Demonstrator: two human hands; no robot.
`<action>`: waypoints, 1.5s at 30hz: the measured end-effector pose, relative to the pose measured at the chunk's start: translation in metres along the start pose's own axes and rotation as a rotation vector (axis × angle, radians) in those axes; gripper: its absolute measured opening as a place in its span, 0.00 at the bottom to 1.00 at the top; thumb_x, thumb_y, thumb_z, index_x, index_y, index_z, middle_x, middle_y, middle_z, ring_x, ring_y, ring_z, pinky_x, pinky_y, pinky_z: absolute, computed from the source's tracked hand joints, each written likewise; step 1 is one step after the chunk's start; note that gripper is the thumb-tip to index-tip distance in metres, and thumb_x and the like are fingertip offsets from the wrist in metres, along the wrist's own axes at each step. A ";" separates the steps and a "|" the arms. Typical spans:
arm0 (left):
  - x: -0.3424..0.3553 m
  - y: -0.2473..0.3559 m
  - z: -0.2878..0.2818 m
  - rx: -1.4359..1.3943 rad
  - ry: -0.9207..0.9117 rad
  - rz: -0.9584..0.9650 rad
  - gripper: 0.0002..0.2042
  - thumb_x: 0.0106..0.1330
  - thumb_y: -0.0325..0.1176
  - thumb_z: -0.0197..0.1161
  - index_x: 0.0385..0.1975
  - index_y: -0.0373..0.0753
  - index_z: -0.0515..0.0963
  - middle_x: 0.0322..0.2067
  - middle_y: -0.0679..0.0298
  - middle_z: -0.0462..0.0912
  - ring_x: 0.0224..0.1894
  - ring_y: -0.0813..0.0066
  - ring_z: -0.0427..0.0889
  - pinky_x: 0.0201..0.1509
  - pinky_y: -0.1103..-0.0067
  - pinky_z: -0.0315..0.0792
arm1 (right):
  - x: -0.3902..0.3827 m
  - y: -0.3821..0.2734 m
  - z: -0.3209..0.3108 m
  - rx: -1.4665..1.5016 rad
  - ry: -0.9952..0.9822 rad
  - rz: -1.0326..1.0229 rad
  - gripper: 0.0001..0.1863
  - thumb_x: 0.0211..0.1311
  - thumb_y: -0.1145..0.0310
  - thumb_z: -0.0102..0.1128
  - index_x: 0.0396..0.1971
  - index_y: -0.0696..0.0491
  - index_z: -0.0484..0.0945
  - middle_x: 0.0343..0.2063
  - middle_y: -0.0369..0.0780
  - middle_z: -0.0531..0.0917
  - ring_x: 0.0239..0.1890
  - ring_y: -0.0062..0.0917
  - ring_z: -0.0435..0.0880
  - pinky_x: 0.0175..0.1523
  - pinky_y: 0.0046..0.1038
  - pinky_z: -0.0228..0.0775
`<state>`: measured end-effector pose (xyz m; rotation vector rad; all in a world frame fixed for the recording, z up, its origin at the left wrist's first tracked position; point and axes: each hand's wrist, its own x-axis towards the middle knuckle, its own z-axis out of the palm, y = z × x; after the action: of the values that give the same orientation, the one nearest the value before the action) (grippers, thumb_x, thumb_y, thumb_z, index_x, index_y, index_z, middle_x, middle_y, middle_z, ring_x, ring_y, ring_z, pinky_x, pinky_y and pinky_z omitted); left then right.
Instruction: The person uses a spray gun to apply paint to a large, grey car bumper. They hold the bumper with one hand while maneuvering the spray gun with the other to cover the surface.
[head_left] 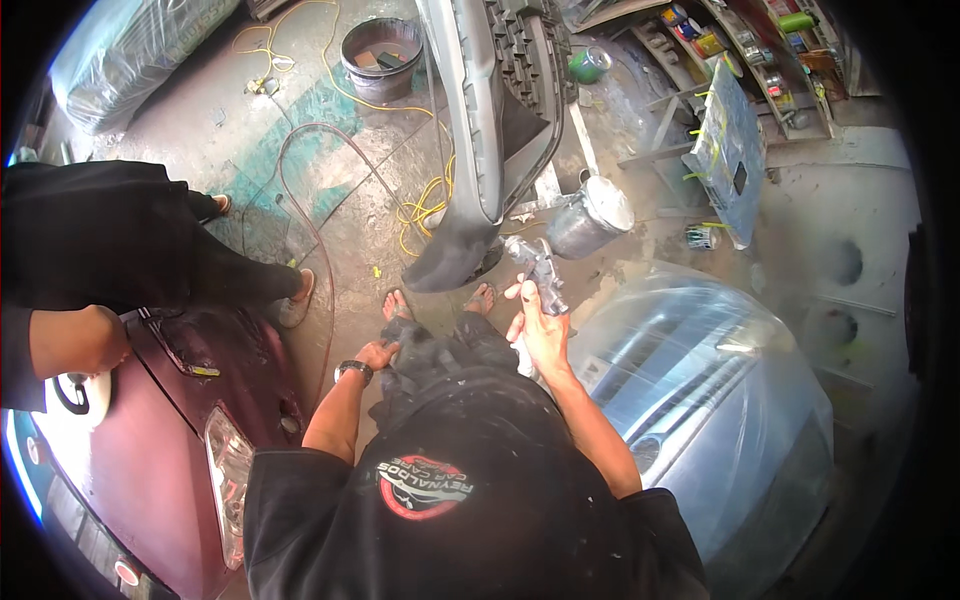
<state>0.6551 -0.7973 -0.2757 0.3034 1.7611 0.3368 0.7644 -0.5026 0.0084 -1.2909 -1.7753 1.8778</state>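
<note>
My right hand [543,330] is closed round a grey, paint-stained spray gun [541,272], held up just right of a bumper. Something white shows below its fingers; I cannot make out what it is. The dark grey car bumper [470,190] runs away from me, its near end curving in front of my feet. My left hand [378,354], with a dark watch on the wrist, lies on my dark trouser leg, holding nothing that shows.
At left, a co-worker's arm [75,342] reaches over a maroon car [160,420]. A plastic-covered car [700,390] stands at right. Beyond the bumper are a paint can [592,215], a bucket [383,60], a masked panel [728,150], a yellow cord [425,212] and a hose [283,180].
</note>
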 end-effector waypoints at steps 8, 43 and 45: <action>0.021 0.061 -0.003 -0.082 0.165 0.241 0.34 0.69 0.60 0.53 0.57 0.32 0.78 0.57 0.37 0.77 0.65 0.44 0.73 0.69 0.64 0.65 | -0.003 -0.008 -0.007 0.065 -0.037 0.065 0.25 0.73 0.50 0.57 0.53 0.58 0.73 0.36 0.40 0.83 0.12 0.20 0.75 0.15 0.23 0.66; -0.004 0.199 0.040 -0.636 0.680 0.526 0.11 0.69 0.34 0.59 0.43 0.33 0.78 0.39 0.49 0.81 0.42 0.55 0.82 0.48 0.66 0.76 | 0.025 0.070 0.031 -0.270 -0.160 0.059 0.22 0.70 0.52 0.62 0.46 0.58 0.73 0.21 0.36 0.78 0.12 0.18 0.76 0.17 0.22 0.67; 0.009 0.198 0.044 -0.602 0.800 0.479 0.10 0.69 0.33 0.58 0.44 0.33 0.76 0.40 0.49 0.79 0.43 0.55 0.82 0.49 0.65 0.76 | 0.024 0.081 0.034 -0.306 -0.161 0.025 0.22 0.70 0.51 0.62 0.45 0.57 0.73 0.19 0.34 0.75 0.12 0.18 0.75 0.17 0.22 0.67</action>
<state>0.7007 -0.6083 -0.2169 0.1497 2.2234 1.4599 0.7571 -0.5270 -0.0792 -1.2938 -2.2098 1.8212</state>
